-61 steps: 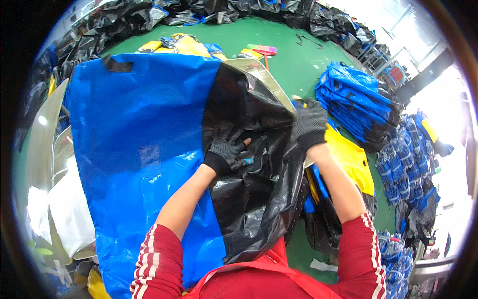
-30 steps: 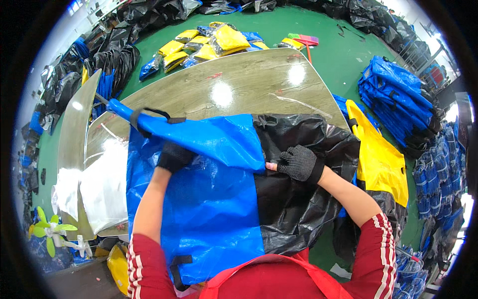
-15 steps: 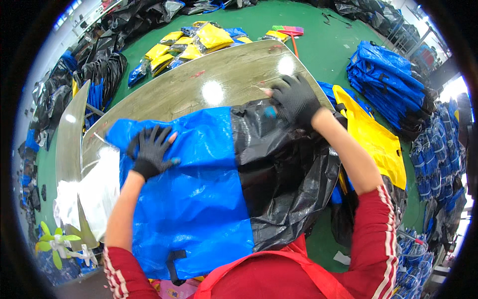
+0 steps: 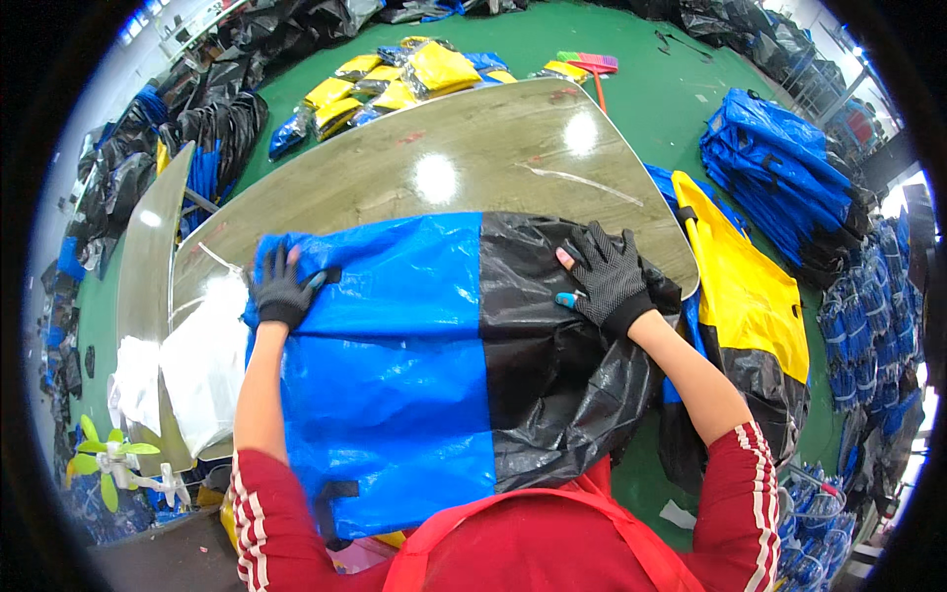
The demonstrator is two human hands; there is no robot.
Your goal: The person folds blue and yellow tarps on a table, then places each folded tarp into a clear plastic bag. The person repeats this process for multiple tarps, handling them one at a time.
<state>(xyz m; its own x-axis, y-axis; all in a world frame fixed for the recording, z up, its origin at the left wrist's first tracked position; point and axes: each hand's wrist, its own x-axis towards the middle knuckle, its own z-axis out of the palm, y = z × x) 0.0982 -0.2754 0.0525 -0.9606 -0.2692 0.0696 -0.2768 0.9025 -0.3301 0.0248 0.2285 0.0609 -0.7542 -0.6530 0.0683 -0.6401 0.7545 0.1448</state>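
A blue and black woven plastic sheet or bag (image 4: pixel 395 395) lies across the near part of the table and hangs over its edge toward me. My left hand (image 4: pixel 284 291), in a dark knit glove, rests on the blue part near its far left corner, fingers stretched out, beside a small black tab (image 4: pixel 333 275). On the black part, my right hand (image 4: pixel 607 281) lies flat with spread fingers and bare or blue-tipped finger ends showing. Neither hand grips anything. Near the front edge, another black tab (image 4: pixel 341 489) sits on the blue part. A pale thin strip (image 4: pixel 582 183) lies on the tabletop beyond my right hand.
The wood-look table (image 4: pixel 375 168) has a curved far edge. Folded yellow packs (image 4: pixel 439 69) lie on the green floor beyond, near a broom (image 4: pixel 592 63). A yellow and black bag (image 4: pixel 755 296) hangs at the right. Blue sheets (image 4: pixel 774 168) are piled farther right; a small fan (image 4: pixel 113 459) stands left.
My right hand has come back from the far table edge onto the black part, and the pale strip now shows there. My left hand has shifted to the blue corner, uncovering a tab.
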